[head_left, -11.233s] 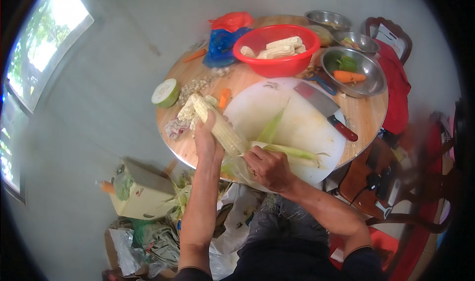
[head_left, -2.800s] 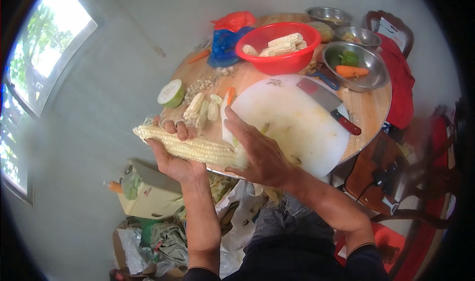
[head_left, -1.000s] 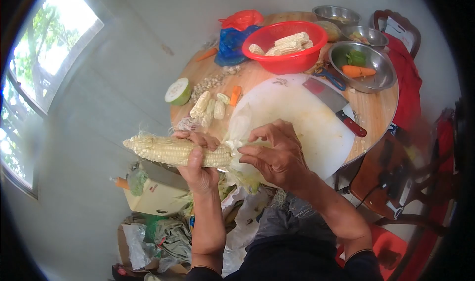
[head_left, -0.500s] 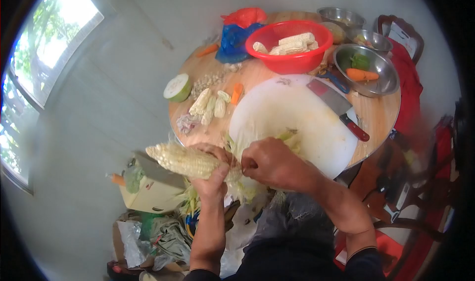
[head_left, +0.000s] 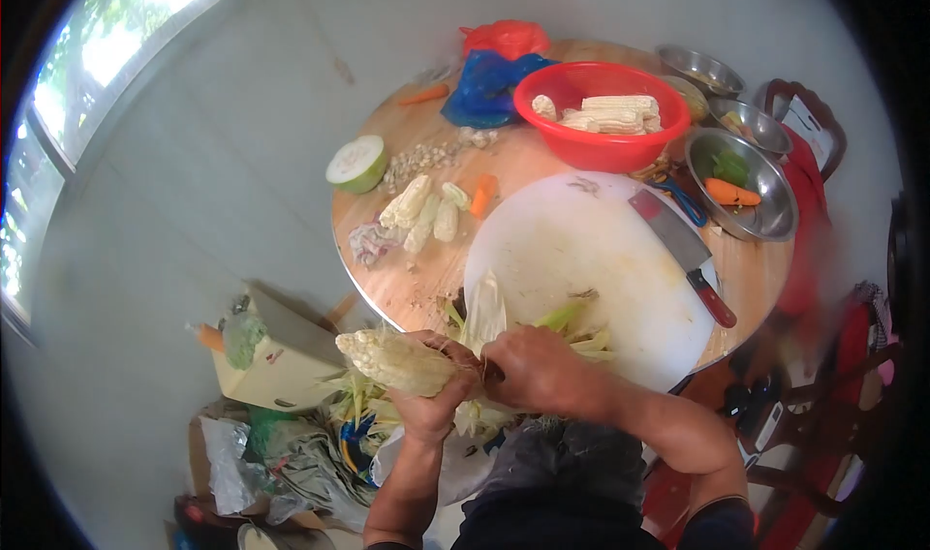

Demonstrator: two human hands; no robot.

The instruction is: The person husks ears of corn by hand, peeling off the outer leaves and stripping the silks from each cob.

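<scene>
My left hand (head_left: 438,395) is wrapped round the lower part of a pale corn cob (head_left: 395,360), whose tip points left. Close against its base, my right hand (head_left: 538,368) is closed; what its fingers pinch is hidden. Green and pale husks (head_left: 486,316) stand around both hands, over the near edge of the round white cutting board (head_left: 581,230). On the board's right side lies a cleaver (head_left: 693,255) with a red-brown handle. Small peeled cobs (head_left: 411,201) rest on the wooden table (head_left: 426,289) beside an orange carrot piece (head_left: 483,195).
A red basin (head_left: 601,151) holds several cobs. At the right, a steel bowl (head_left: 765,216) contains a carrot and a green pepper. A cut green gourd (head_left: 356,166) sits at the table's left edge. Below stand a cream box (head_left: 281,356) and plastic bags (head_left: 320,463).
Both hands and the cob have moved right and down in the view. My right hand has gone from spread fingers to closed at the cob's base. Loose husks now show on the board's near edge.
</scene>
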